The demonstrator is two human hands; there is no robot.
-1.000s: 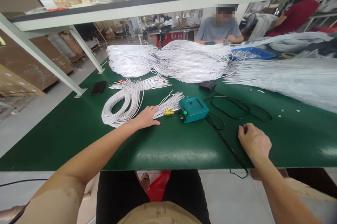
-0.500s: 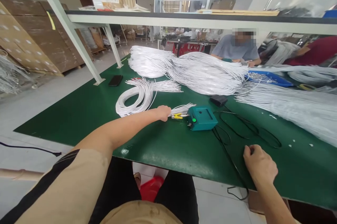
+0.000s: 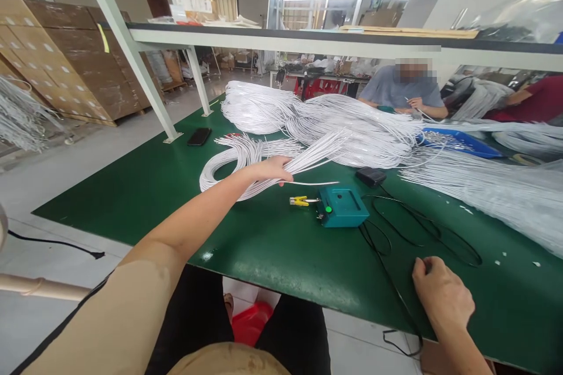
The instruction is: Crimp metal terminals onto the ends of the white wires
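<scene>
My left hand is closed around a bundle of thin white cables, lifted a little off the green table. Their free ends fan out to the right, and one cable hangs apart below the rest. Behind my hand, the cables run into a coil on the table. Just below the cable ends stands a small teal box with a green button, a yellow-handled clip at its left side. My right hand rests curled on the table at the right; whatever its fingers may hold is hidden.
Large piles of white cable cover the back of the table. Also there are a black phone, a black adapter with loose cords and a blue tray of small parts. A shelf crosses above; a co-worker sits opposite.
My left hand has raised the cable bundle from beside the teal box, moving it up and away so the ends fan out. My right hand stays curled on the table. The view has shifted slightly.
</scene>
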